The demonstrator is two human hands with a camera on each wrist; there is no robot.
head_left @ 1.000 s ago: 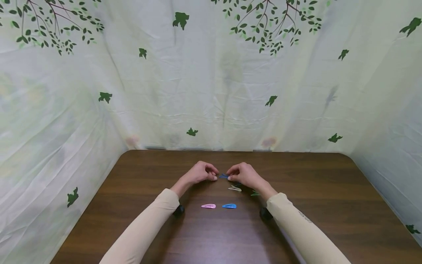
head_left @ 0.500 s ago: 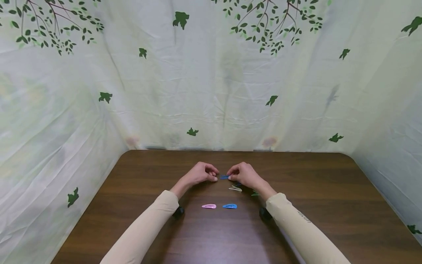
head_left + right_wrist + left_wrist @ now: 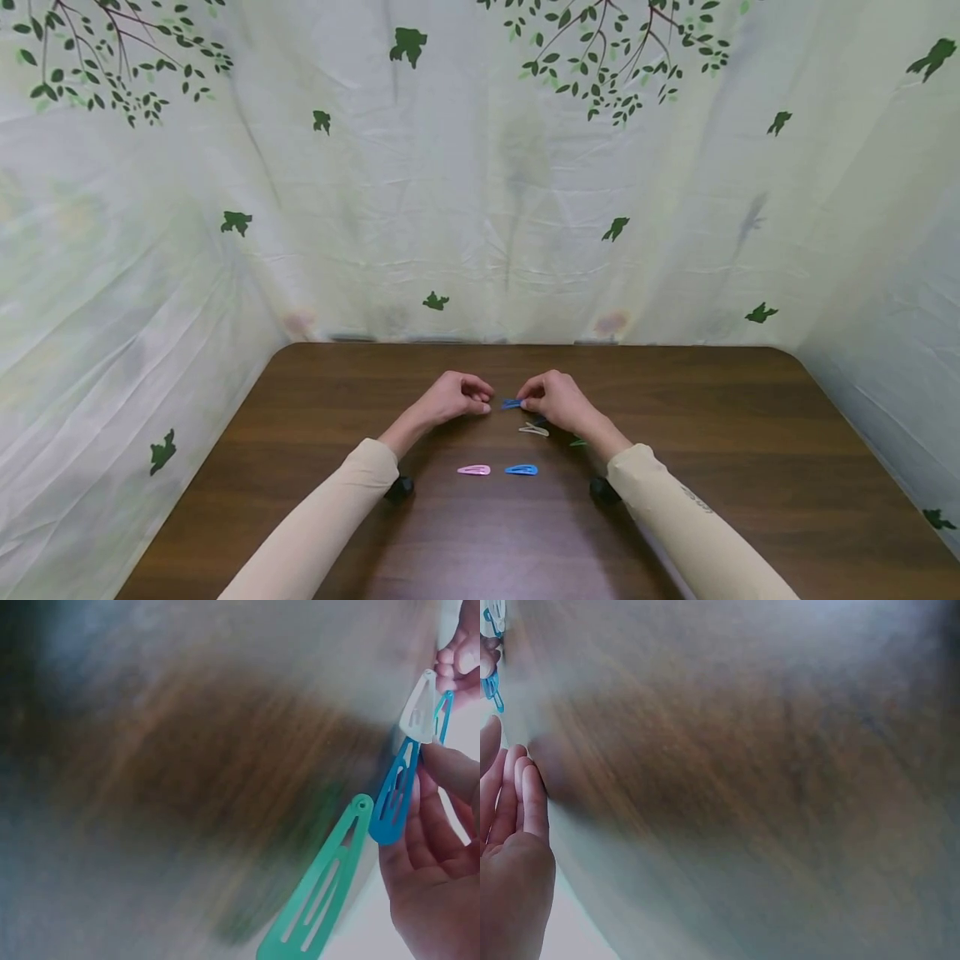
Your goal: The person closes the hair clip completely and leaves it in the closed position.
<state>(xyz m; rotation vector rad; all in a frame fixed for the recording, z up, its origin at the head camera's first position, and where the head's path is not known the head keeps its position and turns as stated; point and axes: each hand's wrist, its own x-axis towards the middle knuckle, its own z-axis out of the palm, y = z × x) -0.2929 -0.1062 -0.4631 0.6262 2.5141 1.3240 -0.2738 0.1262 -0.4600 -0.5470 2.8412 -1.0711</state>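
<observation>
Leaf-printed curtain (image 3: 465, 183) backs a brown table (image 3: 480, 542); right sleeve (image 3: 690, 533) bears a dark marking (image 3: 696, 498) (too small to read). Left hand (image 3: 452, 396) relaxed, thumb and fingers apart; right hand (image 3: 558, 402) pinches one end of a blue hair clip (image 3: 511, 404), whose free end points toward the left hand.

Pale, creased fabric (image 3: 457, 192) hangs across the back and both sides of the frame, patterned with leafy branches (image 3: 120, 60) at upper left and upper right of centre. A brown wood-grain worktop (image 3: 750, 433) has rounded far corners; whitish sheen (image 3: 480, 558) lies at bottom centre.
</observation>
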